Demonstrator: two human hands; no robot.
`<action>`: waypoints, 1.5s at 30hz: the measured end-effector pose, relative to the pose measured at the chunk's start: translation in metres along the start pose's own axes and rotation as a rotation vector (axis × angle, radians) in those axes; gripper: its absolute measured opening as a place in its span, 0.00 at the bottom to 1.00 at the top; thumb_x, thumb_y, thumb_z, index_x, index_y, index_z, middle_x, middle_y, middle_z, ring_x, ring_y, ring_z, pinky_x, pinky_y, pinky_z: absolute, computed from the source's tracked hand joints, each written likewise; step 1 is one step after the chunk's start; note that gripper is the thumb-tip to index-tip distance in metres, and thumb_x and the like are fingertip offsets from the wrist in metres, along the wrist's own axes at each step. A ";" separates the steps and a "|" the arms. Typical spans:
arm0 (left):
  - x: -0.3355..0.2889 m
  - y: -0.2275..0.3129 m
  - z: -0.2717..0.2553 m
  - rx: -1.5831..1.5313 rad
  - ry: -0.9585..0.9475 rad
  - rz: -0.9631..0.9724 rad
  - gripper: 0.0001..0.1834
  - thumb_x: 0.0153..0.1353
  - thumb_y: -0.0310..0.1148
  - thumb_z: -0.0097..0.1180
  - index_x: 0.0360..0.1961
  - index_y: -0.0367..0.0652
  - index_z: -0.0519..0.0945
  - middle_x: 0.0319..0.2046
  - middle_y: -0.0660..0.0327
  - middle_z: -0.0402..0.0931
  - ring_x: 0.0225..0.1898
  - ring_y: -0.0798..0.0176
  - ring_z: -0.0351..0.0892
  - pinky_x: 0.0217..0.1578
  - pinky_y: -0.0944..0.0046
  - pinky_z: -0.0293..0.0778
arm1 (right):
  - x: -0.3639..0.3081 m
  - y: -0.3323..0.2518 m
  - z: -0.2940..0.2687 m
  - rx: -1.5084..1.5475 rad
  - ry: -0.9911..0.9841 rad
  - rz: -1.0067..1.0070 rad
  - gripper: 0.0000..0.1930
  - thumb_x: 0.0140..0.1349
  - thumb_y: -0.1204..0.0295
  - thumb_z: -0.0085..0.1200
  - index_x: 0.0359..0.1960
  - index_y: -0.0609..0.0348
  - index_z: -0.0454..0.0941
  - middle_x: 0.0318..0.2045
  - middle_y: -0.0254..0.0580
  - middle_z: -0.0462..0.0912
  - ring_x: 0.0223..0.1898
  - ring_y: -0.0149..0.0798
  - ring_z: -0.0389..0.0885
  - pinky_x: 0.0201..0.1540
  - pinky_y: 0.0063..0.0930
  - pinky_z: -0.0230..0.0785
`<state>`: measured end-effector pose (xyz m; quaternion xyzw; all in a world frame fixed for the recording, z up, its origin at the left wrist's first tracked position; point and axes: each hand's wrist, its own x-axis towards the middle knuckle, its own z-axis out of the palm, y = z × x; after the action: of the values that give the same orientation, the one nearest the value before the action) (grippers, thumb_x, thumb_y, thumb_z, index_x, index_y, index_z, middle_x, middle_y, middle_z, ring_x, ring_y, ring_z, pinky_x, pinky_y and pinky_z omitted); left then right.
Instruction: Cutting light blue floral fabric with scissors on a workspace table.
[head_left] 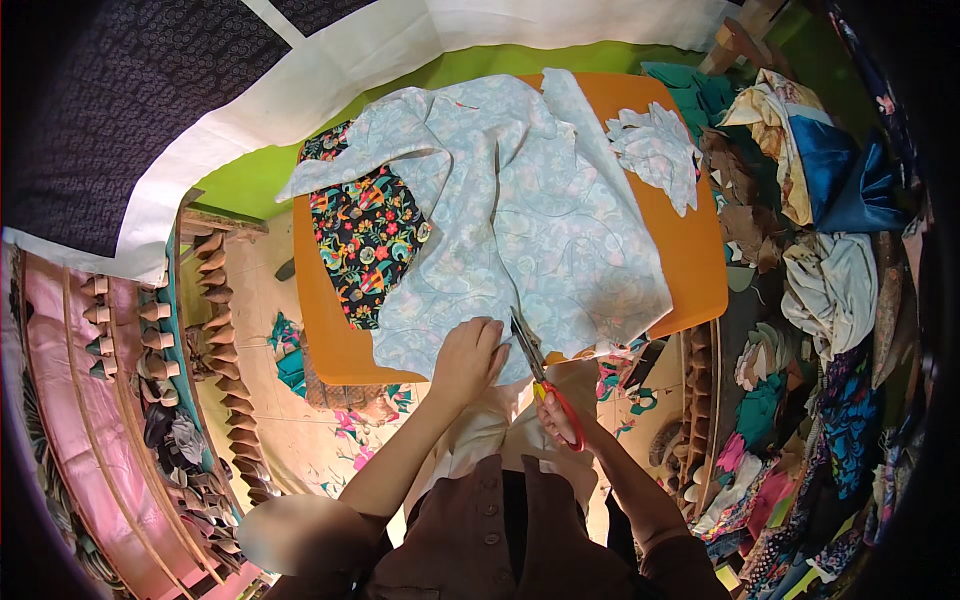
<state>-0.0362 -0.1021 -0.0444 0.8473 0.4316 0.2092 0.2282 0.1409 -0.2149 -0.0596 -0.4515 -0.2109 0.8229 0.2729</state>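
1. You're working at an orange table (695, 270). On the left, a pink covering (70, 330) and rows of pointed, shoe-shaped pieces (225, 350) are lining the room; to the right, mixed fabrics (835, 290) are sitting in heaps. Scraps (355, 430) are lying on the floor below.

2. Your big cloth (560, 210) is covering most of the tabletop, pale side up. Its left part is showing a black floral print (370, 235), and a smaller pale piece (655, 145) is lying crumpled near the table's right end.

3. Your left hand (472, 358) is resting on the cloth near the edge closest to you, fingers bent. I can't tell if they're pinching it.

4. Your right hand (551, 415) is grasping the red-and-yellow handles of the scissors (527, 346), right by that near edge. Their long axis is running away from you, tips aiming forward and slightly left, toward a dark line in the cloth.

5. Hard to make out: whether that line is a slit or a fold. A blurry patch is masking the cloth's right side, another is sitting at lower left, and your grip is hiding part of the handles.
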 end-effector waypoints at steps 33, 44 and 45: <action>-0.007 0.016 -0.011 -0.007 0.136 0.039 0.14 0.42 0.21 0.55 0.35 0.37 0.74 0.26 0.55 0.70 0.27 0.54 0.70 0.26 0.60 0.67 | 0.016 -0.009 0.010 0.365 -0.136 0.167 0.28 0.52 0.35 0.29 0.28 0.50 0.60 0.12 0.26 0.58 0.06 0.20 0.52 0.08 0.14 0.47; -0.019 0.017 -0.014 -0.027 0.137 0.000 0.10 0.43 0.23 0.53 0.31 0.36 0.73 0.28 0.54 0.69 0.30 0.53 0.70 0.30 0.60 0.67 | 0.010 -0.005 0.009 0.228 -0.147 0.214 0.28 0.50 0.34 0.30 0.26 0.48 0.60 0.12 0.24 0.58 0.06 0.20 0.51 0.07 0.13 0.46; -0.021 0.018 -0.014 -0.027 0.139 0.002 0.10 0.43 0.23 0.53 0.31 0.36 0.73 0.28 0.54 0.69 0.30 0.53 0.70 0.30 0.60 0.67 | 0.012 -0.006 0.011 0.227 -0.146 0.212 0.28 0.50 0.34 0.30 0.26 0.48 0.60 0.12 0.24 0.58 0.06 0.20 0.51 0.07 0.13 0.46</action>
<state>-0.0436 -0.1260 -0.0259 0.8280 0.4426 0.2734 0.2090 0.1279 -0.2042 -0.0582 -0.3763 -0.0872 0.8963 0.2178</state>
